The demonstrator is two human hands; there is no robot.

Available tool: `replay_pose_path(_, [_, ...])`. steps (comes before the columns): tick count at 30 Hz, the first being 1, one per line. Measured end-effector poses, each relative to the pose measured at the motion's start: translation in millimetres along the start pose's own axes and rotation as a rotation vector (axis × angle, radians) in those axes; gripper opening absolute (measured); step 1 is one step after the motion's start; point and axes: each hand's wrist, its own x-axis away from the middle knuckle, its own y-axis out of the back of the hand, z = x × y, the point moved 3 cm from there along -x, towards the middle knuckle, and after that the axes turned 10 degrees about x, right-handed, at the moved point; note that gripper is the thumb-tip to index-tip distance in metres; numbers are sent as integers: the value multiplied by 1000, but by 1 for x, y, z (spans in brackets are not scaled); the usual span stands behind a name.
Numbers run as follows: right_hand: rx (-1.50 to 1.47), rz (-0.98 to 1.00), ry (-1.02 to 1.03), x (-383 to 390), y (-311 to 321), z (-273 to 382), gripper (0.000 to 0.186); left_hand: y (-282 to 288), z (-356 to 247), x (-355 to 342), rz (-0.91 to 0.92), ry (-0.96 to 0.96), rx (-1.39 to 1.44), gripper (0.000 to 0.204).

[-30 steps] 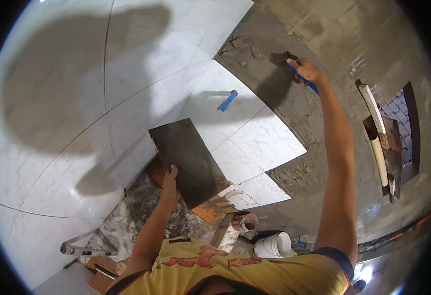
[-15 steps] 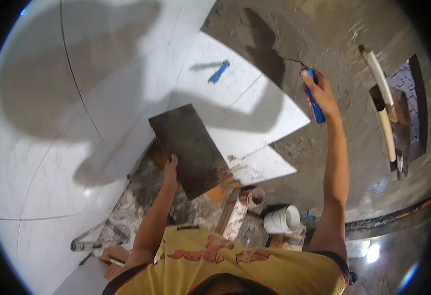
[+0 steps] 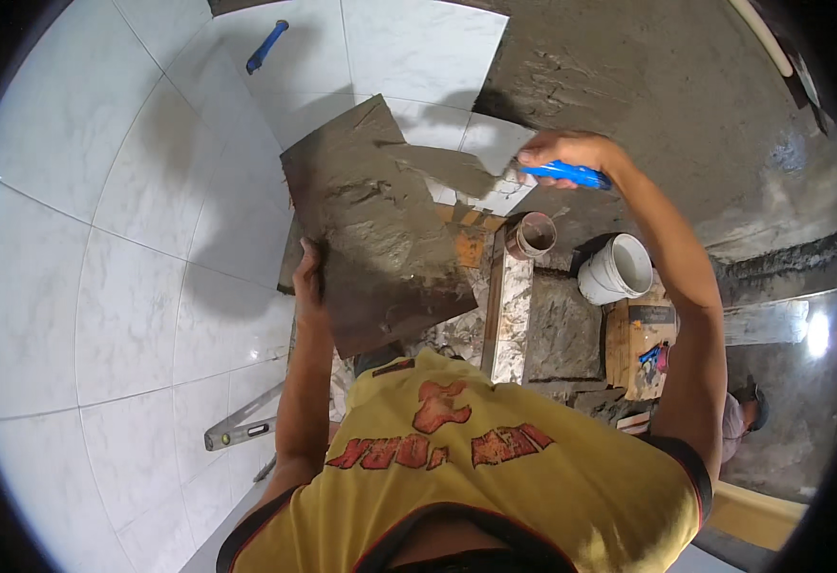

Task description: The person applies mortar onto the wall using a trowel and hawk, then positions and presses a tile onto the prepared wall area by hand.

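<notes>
My left hand point(image 3: 309, 282) grips the edge of a flat, dark mortar board point(image 3: 399, 320), its thumb at the rim and its other fingers hidden. Wet grey mortar point(image 3: 366, 205) is spread over the board's upper part. In my right hand point(image 3: 569, 151) is a trowel point(image 3: 566, 175) with a blue handle. Its mortar-covered blade reaches left to the board's upper right edge, at the mortar; I cannot tell whether it touches. Beyond the board, white marbled tiles point(image 3: 426, 50) cover part of the wall, beside a mortar-coated stretch point(image 3: 619, 86).
A blue fitting point(image 3: 267, 46) sticks out from the far tiles. Below my right arm stand a white bucket point(image 3: 617, 269) and a small pot point(image 3: 533, 236). A spirit level point(image 3: 240, 435) leans at the left wall. Another person point(image 3: 738, 420) is at the lower right.
My right hand has brought the trowel from the coated wall down and left to the board. The view has shifted, and the board now shows thick mortar.
</notes>
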Motion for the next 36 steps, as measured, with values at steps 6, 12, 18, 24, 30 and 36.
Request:
replay_pose_path(6, [367,-379,-354,88,16,-17,43,-43,16,33,-258,-42,-108,65])
replay_pose_path(12, [214,-657,12,61,11,124,48,23,9,16,50,-29,204,61])
replay_pose_path(18, [1124,-922,12,-91,78,305,63,32,-35,6,-183,-70,135,53])
replay_pose_path(24, [1407,-866,-116,-219,149,416,56,59,-64,-26,-143,-27,143,61])
replay_pose_path(30, [1268,-731,-281,-245,168,453,58,76,-79,-53,-194,16,65,57])
replay_pose_path(36, [1584,-855,-96,-243,199,431,61,84,-80,-88,-165,70,194,54])
